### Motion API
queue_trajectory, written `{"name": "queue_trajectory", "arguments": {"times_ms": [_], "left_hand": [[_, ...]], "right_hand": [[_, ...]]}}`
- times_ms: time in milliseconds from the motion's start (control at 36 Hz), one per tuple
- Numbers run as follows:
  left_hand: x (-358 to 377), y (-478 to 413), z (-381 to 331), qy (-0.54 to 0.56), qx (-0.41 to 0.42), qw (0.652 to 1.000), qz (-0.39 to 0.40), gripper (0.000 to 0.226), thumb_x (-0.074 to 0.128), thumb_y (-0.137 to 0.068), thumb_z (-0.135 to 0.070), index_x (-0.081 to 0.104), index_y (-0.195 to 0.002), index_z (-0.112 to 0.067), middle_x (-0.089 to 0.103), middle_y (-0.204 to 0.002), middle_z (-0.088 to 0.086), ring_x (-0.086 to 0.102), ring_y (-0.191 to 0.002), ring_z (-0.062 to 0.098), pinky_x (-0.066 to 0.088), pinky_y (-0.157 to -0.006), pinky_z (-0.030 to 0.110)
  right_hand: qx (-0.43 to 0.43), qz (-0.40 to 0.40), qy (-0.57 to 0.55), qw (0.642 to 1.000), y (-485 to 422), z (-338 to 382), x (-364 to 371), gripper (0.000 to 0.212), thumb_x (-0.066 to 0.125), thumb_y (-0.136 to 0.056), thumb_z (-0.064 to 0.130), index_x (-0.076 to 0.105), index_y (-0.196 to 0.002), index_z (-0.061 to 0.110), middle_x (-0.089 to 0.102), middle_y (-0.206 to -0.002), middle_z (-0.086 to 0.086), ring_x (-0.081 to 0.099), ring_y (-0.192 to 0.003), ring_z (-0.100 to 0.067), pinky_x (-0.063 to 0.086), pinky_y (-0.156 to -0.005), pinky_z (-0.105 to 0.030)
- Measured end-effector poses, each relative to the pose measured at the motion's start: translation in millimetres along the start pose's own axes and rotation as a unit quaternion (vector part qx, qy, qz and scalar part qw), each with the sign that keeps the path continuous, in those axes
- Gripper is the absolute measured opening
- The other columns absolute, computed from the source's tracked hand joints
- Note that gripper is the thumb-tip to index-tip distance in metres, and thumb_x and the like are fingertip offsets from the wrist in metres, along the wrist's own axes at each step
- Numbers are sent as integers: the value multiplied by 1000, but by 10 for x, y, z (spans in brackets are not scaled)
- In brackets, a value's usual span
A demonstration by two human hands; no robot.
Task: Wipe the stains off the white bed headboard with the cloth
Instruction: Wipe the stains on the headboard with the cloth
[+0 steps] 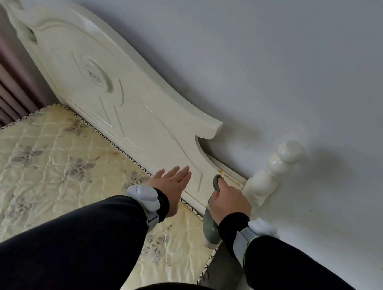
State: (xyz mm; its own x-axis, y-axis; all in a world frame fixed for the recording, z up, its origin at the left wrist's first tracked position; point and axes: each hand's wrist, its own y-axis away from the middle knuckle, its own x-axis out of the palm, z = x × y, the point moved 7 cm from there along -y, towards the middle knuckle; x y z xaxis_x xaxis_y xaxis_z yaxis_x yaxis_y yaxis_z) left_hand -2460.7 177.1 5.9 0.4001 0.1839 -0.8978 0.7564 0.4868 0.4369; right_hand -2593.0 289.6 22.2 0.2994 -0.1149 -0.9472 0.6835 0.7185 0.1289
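Mattress quilted, under both arms. Right grip curled round grey-green cloth; cloth tail hangs below wrist, front bunch pressed on white headboard low corner, at yellow stains beside bedpost. Left grip flat, fingers straight, holding nothing, just left of cloth.

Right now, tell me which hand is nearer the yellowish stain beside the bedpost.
Right. The right hand holds the cloth at the edge of the stain; the left hand is open over the headboard, off to the stain's left.
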Motion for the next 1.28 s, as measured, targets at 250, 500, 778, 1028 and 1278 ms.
{"name": "queue_trajectory", "arguments": {"times_ms": [250,500,778,1028,1278], "left_hand": [[52,-386,-250,-8,39,999,1,91,48,-93,-19,-14,-159,-23,-23,-166,-10,-8,-155,15,5,-126,43],[-93,-355,-168,-24,42,999,1,90,49,-94,-21,-13,-159,-22,-21,-166,-8,-7,-156,17,6,-126,43],[-159,-36,-278,-16,57,997,-40,91,50,-94,-19,-12,-160,-21,-19,-167,-9,-8,-155,17,4,-125,43],[-131,25,-534,1,61,996,-68,88,48,-95,-22,-11,-160,-19,-19,-167,-7,-11,-155,17,3,-126,44],[15,82,-269,-35,11,985,-166,80,39,-94,-17,-4,-161,-18,-11,-169,-5,-9,-155,15,0,-126,39]], "right_hand": [[15,-27,-18,999,-307,-100,44,37,35,-94,30,45,-129,26,65,-96,-1,63,-89,-26,47,-67,-35],[-18,3,9,1000,-264,-48,35,33,34,-96,31,47,-126,25,64,-97,-1,62,-90,-25,45,-67,-33],[23,2,22,999,264,-155,-122,38,36,-95,31,47,-132,28,60,-86,2,55,-76,-22,48,-67,-32],[51,-27,18,998,499,-230,-302,25,35,-97,34,54,-109,23,54,-78,3,51,-71,-23,44,-62,-31],[22,-64,-1,998,618,-462,-16,28,34,-99,37,55,-112,24,62,-84,3,58,-75,-21,51,-69,-35]]}}
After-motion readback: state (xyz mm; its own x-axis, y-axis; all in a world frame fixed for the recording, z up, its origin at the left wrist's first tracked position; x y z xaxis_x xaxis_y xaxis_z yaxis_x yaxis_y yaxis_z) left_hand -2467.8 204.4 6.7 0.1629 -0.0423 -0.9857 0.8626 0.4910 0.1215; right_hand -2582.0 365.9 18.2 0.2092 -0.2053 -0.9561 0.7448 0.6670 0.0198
